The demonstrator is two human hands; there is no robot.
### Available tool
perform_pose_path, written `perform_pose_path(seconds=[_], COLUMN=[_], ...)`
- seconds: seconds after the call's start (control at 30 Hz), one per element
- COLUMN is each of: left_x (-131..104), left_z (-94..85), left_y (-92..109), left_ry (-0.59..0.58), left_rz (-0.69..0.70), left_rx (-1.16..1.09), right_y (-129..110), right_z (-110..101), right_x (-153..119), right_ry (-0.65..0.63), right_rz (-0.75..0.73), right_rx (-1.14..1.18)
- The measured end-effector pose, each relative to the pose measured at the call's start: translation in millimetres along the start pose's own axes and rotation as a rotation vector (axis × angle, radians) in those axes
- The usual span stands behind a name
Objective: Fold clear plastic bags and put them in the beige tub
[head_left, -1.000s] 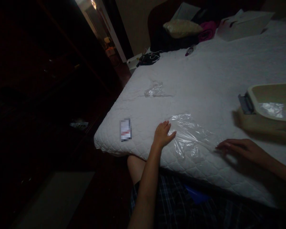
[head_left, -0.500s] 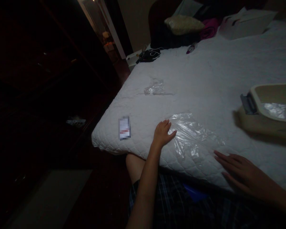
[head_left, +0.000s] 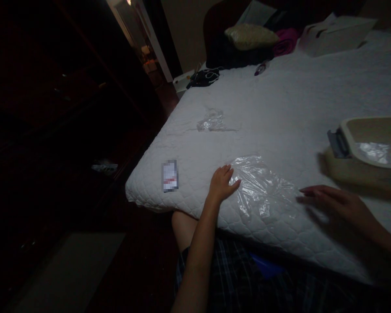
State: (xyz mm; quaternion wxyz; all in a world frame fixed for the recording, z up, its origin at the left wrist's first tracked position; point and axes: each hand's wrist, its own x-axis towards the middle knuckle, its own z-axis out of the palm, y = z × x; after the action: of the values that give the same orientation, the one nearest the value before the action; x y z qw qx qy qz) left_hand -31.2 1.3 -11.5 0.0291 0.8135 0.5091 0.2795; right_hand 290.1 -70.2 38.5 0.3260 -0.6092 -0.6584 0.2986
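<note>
The left hand lies with its fingers spread at the near-left edge of a clear, crinkled plastic bag on the white quilted bed — the right hand hovers by its other end, fingers reaching out, though I can't tell whether they pinch it. Beyond sits a cream plastic bin with a grey latch, more clear film inside.

Left hand at the clear plastic bag on the white mattress
</note>
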Motion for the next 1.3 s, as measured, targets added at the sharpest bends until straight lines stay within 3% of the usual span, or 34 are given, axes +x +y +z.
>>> perform_pose_path(seconds=[0.1,0.2,0.3,0.37,0.57,0.8,0.97,1.03,1.13,1.23,1.3], left_x=[0.2,0.4,0.0,-0.3,-4.6,-31.8,-40.2,-39.9,-39.8,-41.2,-42.0], left_z=[-0.7,-1.6,-2.1,-2.4,-9.8,-34.7,-40.8,-39.8,-37.4,-35.2,-33.9], left_y=[0.6,1.1,1.5,1.5,-0.6,-6.1,-6.1,-5.1,-4.1,-4.7,-5.6], left_ry=[0.004,0.001,0.0,0.006,-0.003,-0.103,-0.118,-0.113,-0.097,-0.073,-0.055], left_rz=[0.0,0.002,0.003,0.006,-0.006,0.042,0.053,0.058,0.067,0.082,0.085], left_rx=[0.0,0.0,-0.001,-0.009,-0.07,-0.05,-0.023,-0.011,0.001,0.002,-0.001], right_y=[-46.1,-85.0,-91.9,-79.2,-37.3,-26.2,-13.6,-9.5,-8.5,-13.5,-18.2], right_z=[15.8,48.8,83.8,99.3,104.6,97.0,82.1,73.8,65.5,67.2,73.2], right_x=[62.8,121.2,161.3,176.1,182.9,185.8,182.8,181.0,182.1,186.6,188.6], right_ry=[-0.099,-0.325,-0.418,-0.335,-0.31,-0.385,-0.385,-0.344,-0.222,-0.03,0.068], right_rz=[0.154,0.292,0.405,0.471,0.486,0.464,0.323,0.305,0.398,0.491,0.476], right_rx=[0.403,0.666,0.7,0.701,0.804,0.916,0.947,0.983,1.02,0.819,0.643])
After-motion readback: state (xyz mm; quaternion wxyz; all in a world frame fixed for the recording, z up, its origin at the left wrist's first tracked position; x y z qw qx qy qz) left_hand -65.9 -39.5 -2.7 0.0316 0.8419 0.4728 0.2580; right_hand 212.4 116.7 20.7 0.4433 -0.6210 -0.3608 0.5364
